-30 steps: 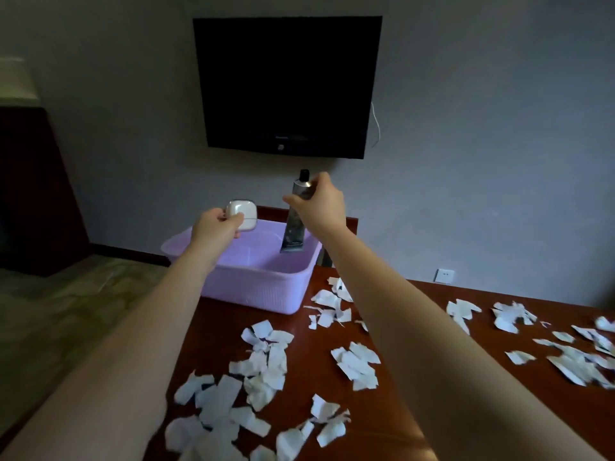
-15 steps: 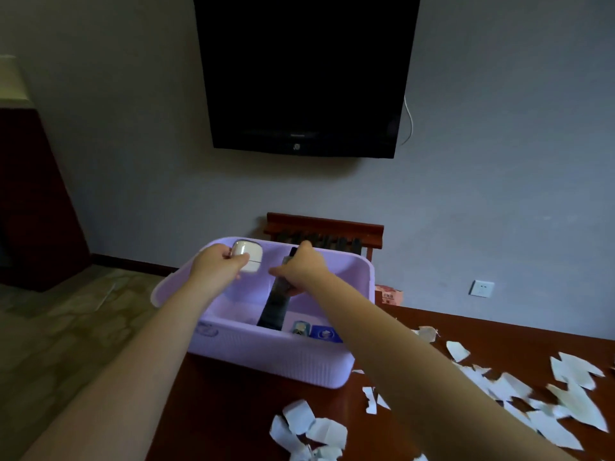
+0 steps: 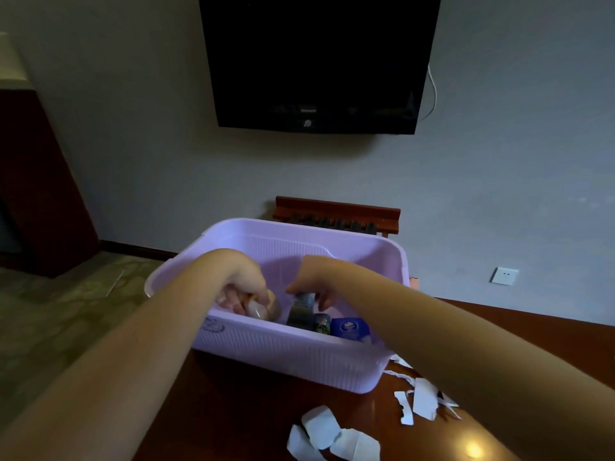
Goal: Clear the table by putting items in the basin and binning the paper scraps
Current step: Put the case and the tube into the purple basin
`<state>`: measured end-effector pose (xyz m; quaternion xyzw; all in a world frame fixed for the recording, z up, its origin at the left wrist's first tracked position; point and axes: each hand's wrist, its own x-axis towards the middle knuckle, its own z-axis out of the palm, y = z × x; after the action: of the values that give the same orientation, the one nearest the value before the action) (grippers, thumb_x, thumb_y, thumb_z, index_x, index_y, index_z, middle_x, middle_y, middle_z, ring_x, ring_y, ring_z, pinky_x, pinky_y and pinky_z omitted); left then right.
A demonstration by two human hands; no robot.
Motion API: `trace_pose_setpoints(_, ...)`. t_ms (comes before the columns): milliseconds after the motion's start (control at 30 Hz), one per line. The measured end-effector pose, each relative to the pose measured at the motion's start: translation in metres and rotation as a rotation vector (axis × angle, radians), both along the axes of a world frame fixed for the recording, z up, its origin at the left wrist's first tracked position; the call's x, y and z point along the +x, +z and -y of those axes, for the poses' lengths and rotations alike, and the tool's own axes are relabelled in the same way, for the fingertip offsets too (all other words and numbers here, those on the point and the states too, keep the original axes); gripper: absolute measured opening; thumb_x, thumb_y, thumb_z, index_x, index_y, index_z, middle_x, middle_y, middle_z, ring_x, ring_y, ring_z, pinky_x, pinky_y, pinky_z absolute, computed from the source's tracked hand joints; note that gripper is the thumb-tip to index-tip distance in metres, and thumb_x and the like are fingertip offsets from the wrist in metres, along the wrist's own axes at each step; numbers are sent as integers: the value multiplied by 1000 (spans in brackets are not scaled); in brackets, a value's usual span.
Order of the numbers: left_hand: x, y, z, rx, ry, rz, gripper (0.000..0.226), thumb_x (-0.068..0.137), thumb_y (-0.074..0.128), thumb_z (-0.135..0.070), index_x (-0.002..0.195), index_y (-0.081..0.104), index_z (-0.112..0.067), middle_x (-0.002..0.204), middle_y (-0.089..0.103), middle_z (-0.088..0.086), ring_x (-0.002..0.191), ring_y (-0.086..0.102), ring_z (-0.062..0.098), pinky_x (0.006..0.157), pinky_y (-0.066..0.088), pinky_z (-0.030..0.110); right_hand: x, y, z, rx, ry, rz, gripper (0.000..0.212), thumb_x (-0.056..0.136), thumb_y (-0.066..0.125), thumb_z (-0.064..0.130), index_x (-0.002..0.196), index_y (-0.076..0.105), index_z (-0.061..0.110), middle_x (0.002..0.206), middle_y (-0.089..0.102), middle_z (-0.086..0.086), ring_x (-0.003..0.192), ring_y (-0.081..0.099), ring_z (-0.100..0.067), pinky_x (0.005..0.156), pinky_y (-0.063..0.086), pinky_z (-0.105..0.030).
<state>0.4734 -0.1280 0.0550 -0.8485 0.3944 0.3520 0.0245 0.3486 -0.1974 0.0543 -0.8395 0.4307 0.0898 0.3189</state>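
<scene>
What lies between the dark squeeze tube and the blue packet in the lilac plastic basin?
Head view: a small dark object with a greenish label.

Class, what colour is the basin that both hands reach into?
The basin is pale lilac, seen best in the head view.

Ribbed lilac plastic basin (image 3: 286, 356), glossy dark wood table (image 3: 253, 407), torn matt white paper scraps (image 3: 332, 434).
</scene>
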Motion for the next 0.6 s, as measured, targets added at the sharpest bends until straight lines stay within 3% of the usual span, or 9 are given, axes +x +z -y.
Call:
trace_pose_setpoints(67, -2, -3, 2, 39, -25, -2, 18, 91, 54, -29, 82, 59, -13, 67, 64, 1, 62, 59, 12, 63, 48, 24, -2, -2, 0, -133, 109, -38, 41, 95, 56, 31, 122, 53, 1, 109, 58, -16, 86, 58, -27, 75, 51, -34)
trace_pose_setpoints(100, -3, -5, 3, 59, -25, -14, 20, 91, 55, -30, 82, 60, -12, 66, 63, 2, 61, 57, 13, 64, 48, 24, -3, -3, 0, -197, 164, -64, 40, 95, 55, 33, 120, 55, 3, 102, 59, -13, 85, 58, -26, 79, 49, -35)
trace_pose_setpoints(167, -3, -6, 3, 96, -15, -16, 25, 91, 54, -34, 90, 61, -10, 72, 60, 5, 61, 54, 13, 63, 47, 24, -3, -5, 2, -226, 216, -125, 30, 95, 53, 35, 98, 60, 6, 79, 56, -6, 72, 57, -21, 78, 47, -34)
trace_pose_setpoints(233, -3, -6, 2, 123, -36, 26, 29, 90, 54, -37, 95, 60, -9, 78, 60, 7, 62, 55, 15, 63, 48, 25, -1, -6, 2, -248, 278, -210, 36, 96, 52, 34, 71, 55, 9, 67, 54, -3, 65, 55, -18, 80, 46, -35)
trace_pose_setpoints(367, -11, -4, -3, 226, -84, 101, 25, 94, 47, -31, 75, 51, -14, 64, 48, 3, 37, 47, 8, 42, 39, 12, 1, -9, 2, -324, 359, -275, 45, 92, 57, 28, 50, 53, 12, 59, 55, -2, 62, 54, -17, 82, 44, -36)
trace_pose_setpoints(433, -18, 1, -6, 253, -89, 136, 30, 95, 44, -29, 68, 46, -14, 59, 44, 2, 33, 41, 9, 38, 34, 11, 2, -10, 4, -351, 371, -299, 35, 87, 61, 24, 55, 56, 12, 63, 56, -2, 65, 54, -18, 79, 44, -34)
trace_pose_setpoints(533, -24, 2, -6, 285, -102, 163, 37, 98, 42, -31, 64, 43, -16, 54, 48, 0, 43, 43, 11, 51, 35, 21, 1, -9, 5, -401, 403, -302, 19, 87, 63, 28, 78, 60, 11, 74, 56, -1, 78, 55, -21, 81, 46, -36)
trace_pose_setpoints(600, -31, 6, -8, 263, -108, 183, 39, 97, 45, -36, 62, 45, -16, 64, 50, 1, 54, 45, 14, 58, 36, 24, -2, -4, 0, -457, 379, -230, 21, 88, 61, 32, 97, 61, 13, 89, 59, -3, 87, 56, -24, 81, 45, -36)
